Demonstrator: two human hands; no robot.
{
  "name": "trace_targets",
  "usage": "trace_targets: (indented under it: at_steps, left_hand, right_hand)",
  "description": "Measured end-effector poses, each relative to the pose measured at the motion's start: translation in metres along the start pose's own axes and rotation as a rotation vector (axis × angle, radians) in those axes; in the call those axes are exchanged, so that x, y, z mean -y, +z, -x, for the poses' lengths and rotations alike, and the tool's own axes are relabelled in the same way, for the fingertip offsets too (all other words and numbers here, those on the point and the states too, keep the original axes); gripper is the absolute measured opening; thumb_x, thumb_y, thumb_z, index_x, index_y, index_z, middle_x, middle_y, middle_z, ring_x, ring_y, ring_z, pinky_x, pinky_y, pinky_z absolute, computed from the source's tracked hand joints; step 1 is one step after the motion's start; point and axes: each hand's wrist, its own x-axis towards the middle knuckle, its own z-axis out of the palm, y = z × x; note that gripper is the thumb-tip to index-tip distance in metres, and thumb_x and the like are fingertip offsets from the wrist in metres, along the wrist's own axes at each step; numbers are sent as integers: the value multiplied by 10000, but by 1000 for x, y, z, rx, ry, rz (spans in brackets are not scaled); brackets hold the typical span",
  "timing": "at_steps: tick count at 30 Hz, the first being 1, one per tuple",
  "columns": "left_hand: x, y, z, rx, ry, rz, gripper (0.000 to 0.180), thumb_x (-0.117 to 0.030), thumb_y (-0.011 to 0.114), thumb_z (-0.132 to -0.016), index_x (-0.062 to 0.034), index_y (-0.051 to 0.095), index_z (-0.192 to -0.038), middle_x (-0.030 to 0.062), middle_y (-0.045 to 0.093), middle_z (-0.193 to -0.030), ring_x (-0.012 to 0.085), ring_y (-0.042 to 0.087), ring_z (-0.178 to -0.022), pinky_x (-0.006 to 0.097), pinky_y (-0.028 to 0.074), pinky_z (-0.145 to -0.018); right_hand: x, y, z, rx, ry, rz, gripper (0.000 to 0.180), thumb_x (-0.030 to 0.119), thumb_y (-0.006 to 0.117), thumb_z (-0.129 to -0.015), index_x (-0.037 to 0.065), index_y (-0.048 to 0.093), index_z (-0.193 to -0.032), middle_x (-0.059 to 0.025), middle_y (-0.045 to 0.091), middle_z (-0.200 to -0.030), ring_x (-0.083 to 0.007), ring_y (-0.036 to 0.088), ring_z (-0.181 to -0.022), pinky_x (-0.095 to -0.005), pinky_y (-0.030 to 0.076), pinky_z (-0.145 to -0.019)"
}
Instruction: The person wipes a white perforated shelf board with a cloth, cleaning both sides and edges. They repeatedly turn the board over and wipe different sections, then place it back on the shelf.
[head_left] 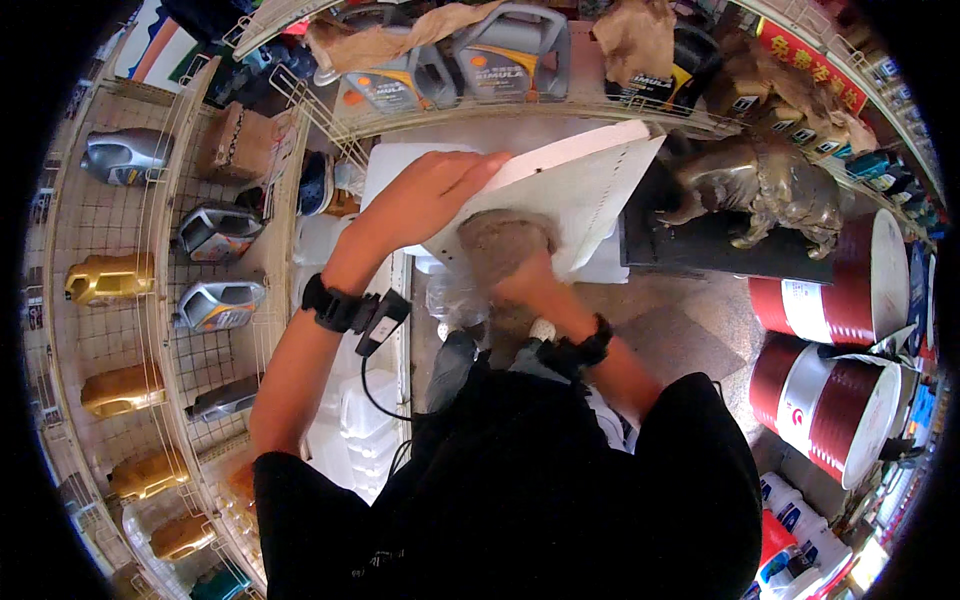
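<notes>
A white metal shelf panel (600, 185), with rows of small holes, is tilted up in front of me. My left hand (435, 195) grips its upper left edge, the thumb side along the rim and the other fingertips out of sight behind it. Against the panel's face lies a brownish-grey rag (500, 243), bunched up. My right hand (532, 284) presses on this rag from below; its fingers are partly hidden in the cloth and slightly blurred. Both wrists carry black straps, the left one with a small device and a cable.
Wire-backed shelves (165, 330) with grey and gold oil jugs stand at the left. Ahead is a shelf with large grey jugs (510, 55). To the right, a bronze animal statue (765, 190) rests on a black tabletop (690, 250), near red-and-white drums (825, 405).
</notes>
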Motion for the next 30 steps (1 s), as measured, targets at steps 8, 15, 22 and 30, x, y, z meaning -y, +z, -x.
trace_targets:
  at_steps: [8, 15, 22, 30]
  left_hand:
    - [-10, 2, -1, -63, 21, 101, 372, -287, 430, -984, 38, 605, -1036, 249, 610, -855, 398, 559, -793, 381, 446, -737]
    - [-10, -4, 10, 0, -86, 16, 367, -269, 445, -975, 36, 580, -1128, 242, 619, -978, 390, 576, -902, 393, 456, -812]
    - [-34, 5, -5, -11, -15, 5, 366, -269, 456, -967, 10, 592, -1161, 216, 617, -1076, 367, 578, -993, 383, 450, -883]
    - [-33, -1, 24, -21, -37, -46, 377, -280, 478, -958, -5, 569, -1200, 217, 616, -1020, 362, 593, -929, 382, 464, -828]
  right_hand:
    - [-127, -86, -18, -247, 419, -110, 258, 161, 474, -889, 86, 599, -1102, -123, 598, -1105, -296, 548, -1038, -400, 410, -922]
    - [-25, -38, -15, 32, 170, 128, 377, 193, 472, -928, 57, 453, -1279, -114, 531, -1218, -242, 498, -1140, -339, 403, -971]
    - [-109, -3, 51, -522, 85, -73, 394, 188, 533, -893, 61, 514, -1266, -124, 530, -1239, -256, 482, -1182, -373, 405, -972]
    - [-60, -76, 8, -509, 99, 384, 416, 205, 566, -833, 97, 548, -1235, -134, 530, -1254, -323, 506, -1136, -457, 428, -913]
